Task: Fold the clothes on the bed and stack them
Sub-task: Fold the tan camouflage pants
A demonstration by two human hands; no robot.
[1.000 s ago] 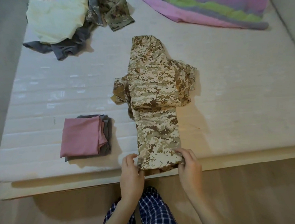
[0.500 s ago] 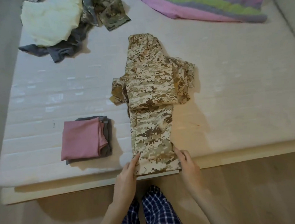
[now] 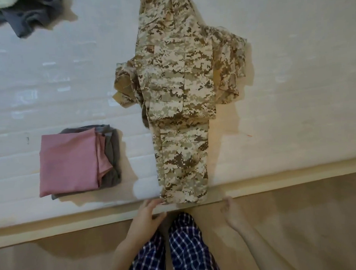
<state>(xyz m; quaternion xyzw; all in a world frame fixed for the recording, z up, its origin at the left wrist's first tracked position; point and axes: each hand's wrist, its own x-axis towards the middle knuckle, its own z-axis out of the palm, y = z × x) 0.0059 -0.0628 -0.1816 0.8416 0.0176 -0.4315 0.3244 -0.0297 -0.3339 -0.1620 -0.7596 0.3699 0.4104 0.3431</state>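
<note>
A tan camouflage garment (image 3: 179,90) lies lengthwise on the white mattress (image 3: 283,89), folded into a long strip with its near end at the bed's edge. My left hand (image 3: 148,213) sits just below that near end, fingertips touching its left corner, fingers relaxed. My right hand (image 3: 230,211) hangs to the right of the strip, off the cloth, loosely curled and holding nothing. A folded stack, pink cloth (image 3: 69,164) over a grey one (image 3: 112,150), rests on the mattress to the left.
A rumpled dark grey garment (image 3: 25,18) from an unfolded pile shows at the top left. The wooden bed frame (image 3: 287,181) runs along the near edge. My legs in blue checked trousers (image 3: 184,251) stand on the wooden floor.
Both hands have let go of the strip's near end and drawn back toward me. The right hand moved off to the right. The view has moved closer to the bed.
</note>
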